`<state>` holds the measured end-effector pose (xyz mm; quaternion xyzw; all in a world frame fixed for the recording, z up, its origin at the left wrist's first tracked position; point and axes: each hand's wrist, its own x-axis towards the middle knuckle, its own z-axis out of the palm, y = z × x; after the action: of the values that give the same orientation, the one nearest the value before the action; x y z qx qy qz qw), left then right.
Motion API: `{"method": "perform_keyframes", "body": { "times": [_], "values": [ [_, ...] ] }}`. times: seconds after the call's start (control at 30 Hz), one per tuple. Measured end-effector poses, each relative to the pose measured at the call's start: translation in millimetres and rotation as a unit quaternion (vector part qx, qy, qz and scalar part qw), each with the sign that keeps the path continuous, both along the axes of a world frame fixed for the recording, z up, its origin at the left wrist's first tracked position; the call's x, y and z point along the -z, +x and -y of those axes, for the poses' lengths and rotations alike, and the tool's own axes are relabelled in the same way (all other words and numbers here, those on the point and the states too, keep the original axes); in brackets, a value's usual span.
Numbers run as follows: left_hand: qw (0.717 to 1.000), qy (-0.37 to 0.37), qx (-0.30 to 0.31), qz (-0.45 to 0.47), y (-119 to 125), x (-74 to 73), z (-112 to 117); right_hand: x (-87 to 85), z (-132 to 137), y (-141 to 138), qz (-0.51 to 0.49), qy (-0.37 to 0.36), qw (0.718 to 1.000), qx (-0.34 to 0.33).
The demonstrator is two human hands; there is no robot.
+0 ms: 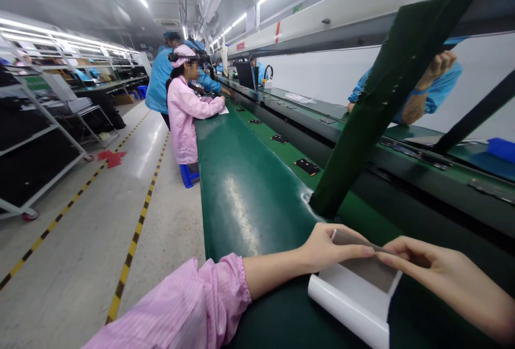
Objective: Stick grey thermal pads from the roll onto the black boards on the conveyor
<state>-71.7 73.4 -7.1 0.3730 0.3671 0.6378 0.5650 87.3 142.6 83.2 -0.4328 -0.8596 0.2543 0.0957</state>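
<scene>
In front of me is a white sheet (362,287) with a greyish face, its near end curled into a roll. My left hand (332,249) pinches the sheet's far edge between thumb and fingers, close to its left corner. From the right, my right hand (430,263) pinches the same edge, and the two thumbs nearly meet at the middle. Part of the sheet is hidden behind my fingers. Beneath it lies the dark green worktop (237,193).
A green strip (378,102) slants up just beyond my hands. Dark flat parts (307,166) lie in a row along a green conveyor belt (287,150). A person in pink (183,102) sits further along the bench, and a person in blue (438,83) is across the line.
</scene>
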Motion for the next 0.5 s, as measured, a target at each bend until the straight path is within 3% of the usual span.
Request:
{"method": "perform_keyframes", "body": {
  "times": [0.07,0.13,0.3,0.5],
  "values": [
    [1.0,-0.004,-0.004,0.003,-0.5,-1.4,0.2,-1.2,-0.5,-0.3,0.006,-0.072,0.997,0.01],
    [1.0,-0.007,-0.009,0.005,-1.2,-2.4,0.3,-1.1,-2.4,1.0,-0.003,-0.096,0.995,0.023],
    [1.0,0.001,-0.027,-0.007,-2.0,-0.2,0.3,2.5,-6.4,7.9,-0.006,-0.103,0.995,0.0],
    [0.999,-0.003,-0.036,-0.007,-1.4,0.2,0.0,-0.5,-4.3,3.2,0.024,-0.091,0.995,0.035]
  ]
}}
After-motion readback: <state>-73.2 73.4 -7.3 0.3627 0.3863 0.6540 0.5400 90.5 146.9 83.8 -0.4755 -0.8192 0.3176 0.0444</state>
